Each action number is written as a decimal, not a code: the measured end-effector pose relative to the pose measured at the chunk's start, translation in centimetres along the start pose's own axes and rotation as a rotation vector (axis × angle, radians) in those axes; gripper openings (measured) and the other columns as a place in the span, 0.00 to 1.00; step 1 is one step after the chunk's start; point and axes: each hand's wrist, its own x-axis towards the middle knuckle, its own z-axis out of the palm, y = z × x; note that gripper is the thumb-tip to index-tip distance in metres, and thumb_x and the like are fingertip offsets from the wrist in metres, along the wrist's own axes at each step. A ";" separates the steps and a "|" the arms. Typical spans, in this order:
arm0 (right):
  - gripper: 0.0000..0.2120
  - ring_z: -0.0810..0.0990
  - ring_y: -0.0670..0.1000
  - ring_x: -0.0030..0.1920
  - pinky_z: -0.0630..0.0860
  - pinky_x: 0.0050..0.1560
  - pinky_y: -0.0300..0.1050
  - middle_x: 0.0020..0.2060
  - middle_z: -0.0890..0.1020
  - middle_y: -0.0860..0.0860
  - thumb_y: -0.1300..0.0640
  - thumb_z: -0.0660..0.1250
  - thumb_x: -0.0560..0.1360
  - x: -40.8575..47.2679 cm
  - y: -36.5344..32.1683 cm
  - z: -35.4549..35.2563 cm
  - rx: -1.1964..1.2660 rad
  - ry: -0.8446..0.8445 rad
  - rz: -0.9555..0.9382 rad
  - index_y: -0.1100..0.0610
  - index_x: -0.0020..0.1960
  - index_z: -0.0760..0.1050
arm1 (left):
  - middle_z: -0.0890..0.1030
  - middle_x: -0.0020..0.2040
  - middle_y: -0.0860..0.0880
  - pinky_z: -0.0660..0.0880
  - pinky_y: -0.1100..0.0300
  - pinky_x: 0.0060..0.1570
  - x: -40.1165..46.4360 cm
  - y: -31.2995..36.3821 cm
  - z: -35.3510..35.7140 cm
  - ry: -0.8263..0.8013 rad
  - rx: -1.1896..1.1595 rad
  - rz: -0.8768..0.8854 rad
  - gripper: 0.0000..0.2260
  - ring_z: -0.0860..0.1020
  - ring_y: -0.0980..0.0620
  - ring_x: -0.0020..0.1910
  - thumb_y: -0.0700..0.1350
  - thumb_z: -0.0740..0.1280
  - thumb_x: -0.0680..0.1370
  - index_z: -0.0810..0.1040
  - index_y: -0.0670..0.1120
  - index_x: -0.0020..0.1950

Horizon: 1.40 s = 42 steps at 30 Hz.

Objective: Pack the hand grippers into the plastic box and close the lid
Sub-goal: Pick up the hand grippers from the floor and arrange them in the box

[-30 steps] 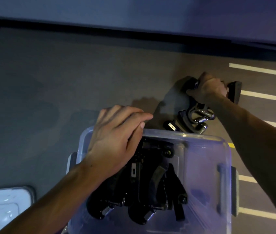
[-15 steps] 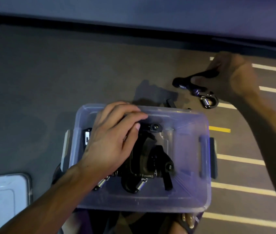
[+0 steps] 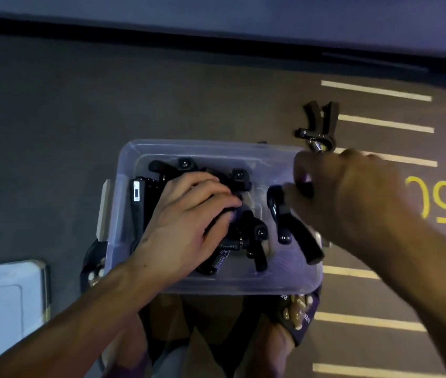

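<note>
My right hand [image 3: 352, 197] grips one black hand gripper [image 3: 292, 222] by a handle, over the 3 o'clock end of the clear plastic box [image 3: 243, 285]; the frame's blurred, so exact finger placement I can't tell. My left hand [image 3: 186, 225] lies on the pile of packed grippers [image 3: 254, 230] at the 9 o'clock side, fingers bent over them, probably holding them down. One more gripper [image 3: 321, 126] sits on the floor [image 3: 107, 105] at 1 o'clock of the box, just beyond its corner. White lid [image 3: 3, 301] lies at 8 o'clock, off the box. These look stiff, fairly heavy, with metal springs; handles look grippy, so I'd take them by a handle, not the spring. They tangle, so they need to lie flat for the lid to shut.
</note>
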 end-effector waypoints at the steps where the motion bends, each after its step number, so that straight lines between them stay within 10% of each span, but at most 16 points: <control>1: 0.15 0.81 0.61 0.40 0.66 0.35 0.45 0.40 0.81 0.57 0.42 0.58 0.77 -0.2 -0.4 0.4 0.003 -0.015 -0.045 0.52 0.50 0.75 | 0.83 0.57 0.54 0.64 0.59 0.67 -0.1 0.0 0.1 -0.012 0.000 -0.003 0.11 0.76 0.47 0.65 0.48 0.67 0.81 0.85 0.48 0.59; 18: 0.18 0.78 0.61 0.59 0.69 0.52 0.51 0.56 0.80 0.56 0.44 0.58 0.80 2.5 -1.8 5.4 0.147 -0.503 -0.087 0.53 0.63 0.73 | 0.83 0.57 0.54 0.67 0.55 0.64 0.9 -0.3 1.0 -0.033 -0.003 -0.007 0.10 0.75 0.49 0.64 0.48 0.67 0.81 0.85 0.49 0.59; 25: 0.13 0.81 0.53 0.34 0.79 0.49 0.47 0.34 0.86 0.53 0.49 0.53 0.79 3.0 -1.5 4.5 0.348 -0.672 -0.059 0.53 0.45 0.72 | 0.82 0.57 0.55 0.70 0.52 0.58 1.1 -0.7 0.9 -0.032 -0.001 -0.023 0.10 0.75 0.49 0.61 0.48 0.68 0.81 0.84 0.50 0.60; 38: 0.09 0.86 0.52 0.37 0.81 0.40 0.48 0.44 0.85 0.56 0.58 0.58 0.79 4.8 -0.7 2.9 0.202 -0.795 -0.129 0.56 0.44 0.76 | 0.82 0.56 0.56 0.70 0.50 0.56 1.5 -1.7 0.8 0.028 -0.044 -0.044 0.09 0.74 0.51 0.59 0.45 0.69 0.81 0.85 0.50 0.59; 42: 0.10 0.84 0.47 0.30 0.76 0.31 0.42 0.39 0.87 0.51 0.54 0.62 0.80 8.9 2.1 0.3 0.573 -0.567 0.009 0.54 0.47 0.81 | 0.83 0.56 0.55 0.70 0.50 0.55 2.1 -2.3 0.3 0.084 -0.049 -0.053 0.09 0.76 0.50 0.57 0.43 0.69 0.81 0.85 0.48 0.59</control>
